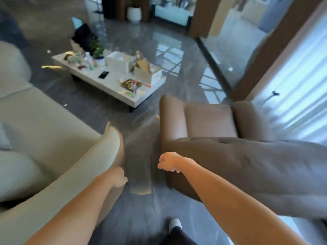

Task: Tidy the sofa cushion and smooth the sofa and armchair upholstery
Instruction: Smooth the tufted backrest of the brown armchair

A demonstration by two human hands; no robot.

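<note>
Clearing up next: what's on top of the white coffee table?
On the coffee table: a potted plant, a plastic bottle, a black phone, open boxes and blurred clutter. Box contents are hidden.

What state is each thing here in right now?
Left hand: fingers curled, at the sofa arm's end.
Right hand: closed fist, beside the armchair.
Armchair: seat bare.
Cardboard box: flaps open, on the coffee table.
Phone: flat, screen dark.
</note>
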